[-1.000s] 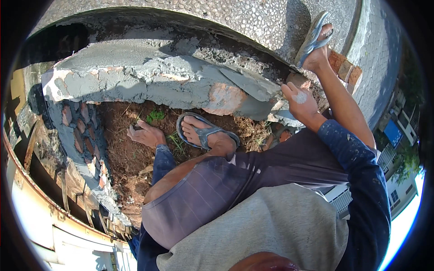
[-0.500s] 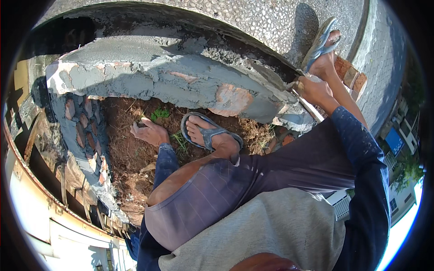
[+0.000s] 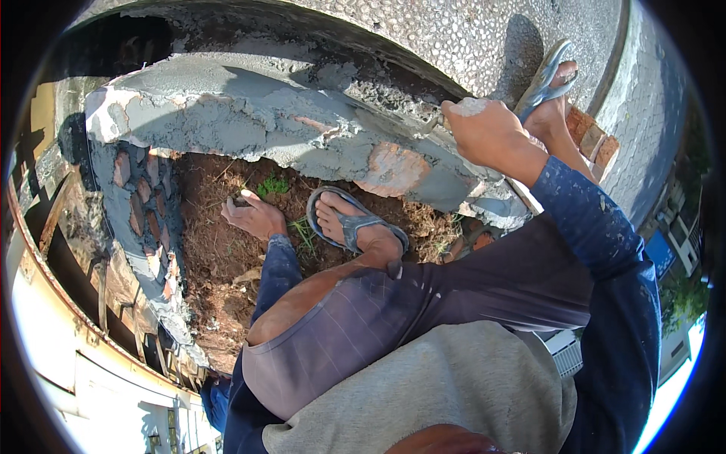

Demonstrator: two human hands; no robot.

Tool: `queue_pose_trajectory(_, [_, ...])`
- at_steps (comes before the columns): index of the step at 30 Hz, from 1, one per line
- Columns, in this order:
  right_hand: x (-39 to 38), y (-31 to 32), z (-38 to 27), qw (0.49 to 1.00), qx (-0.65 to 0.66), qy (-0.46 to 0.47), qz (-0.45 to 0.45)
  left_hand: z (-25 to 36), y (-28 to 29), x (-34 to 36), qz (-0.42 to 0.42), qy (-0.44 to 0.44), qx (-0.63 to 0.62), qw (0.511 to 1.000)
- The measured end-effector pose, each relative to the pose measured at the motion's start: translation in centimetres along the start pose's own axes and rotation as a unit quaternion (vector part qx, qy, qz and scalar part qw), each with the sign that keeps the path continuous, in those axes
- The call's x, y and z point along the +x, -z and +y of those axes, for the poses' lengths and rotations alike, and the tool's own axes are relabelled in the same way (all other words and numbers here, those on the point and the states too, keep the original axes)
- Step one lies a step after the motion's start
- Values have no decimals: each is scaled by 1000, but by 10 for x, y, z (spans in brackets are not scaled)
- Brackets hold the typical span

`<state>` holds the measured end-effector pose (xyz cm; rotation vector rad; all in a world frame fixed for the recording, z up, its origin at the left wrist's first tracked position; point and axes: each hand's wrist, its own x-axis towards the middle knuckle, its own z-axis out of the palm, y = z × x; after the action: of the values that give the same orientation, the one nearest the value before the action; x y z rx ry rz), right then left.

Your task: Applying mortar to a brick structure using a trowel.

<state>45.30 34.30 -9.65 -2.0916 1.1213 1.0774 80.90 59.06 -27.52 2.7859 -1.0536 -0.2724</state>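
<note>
My right hand (image 3: 491,135) is closed in a fist above the right part of the low wall (image 3: 257,113), which is coated in wet grey mortar. Grey mortar is smeared over its knuckles. A thin tip of something pokes out by the fingers, but the fist hides the rest and its kind cannot be made out. Over the soil (image 3: 215,272) inside the wall, my left hand (image 3: 255,217) is held with fingers loosely bent and apart, nothing in it. A small green plant (image 3: 271,186) grows beside that hand. One patch of bare brick (image 3: 393,168) shows through the mortar.
My sandalled left foot (image 3: 352,219) stands on the soil; the right foot (image 3: 550,91) is on pebbled paving (image 3: 454,38). Loose bricks (image 3: 594,140) lie near the right ankle. A rough brick side wall (image 3: 140,204) and a rusty-edged pale structure (image 3: 53,318) border the left.
My right hand has moved left and slightly up along the wall, its mortar-smeared back now in view. My left hand has barely shifted; the whole view has moved slightly.
</note>
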Motion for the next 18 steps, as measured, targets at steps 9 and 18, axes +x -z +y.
queue_pose_trajectory(9, [0,17,-48,993,64,18,96,-6,-6,1,13,8,-6,1000])
queue_pose_trajectory(18, [-29,37,-35,973,59,67,213,-1,-2,-2,6,24,-25,999])
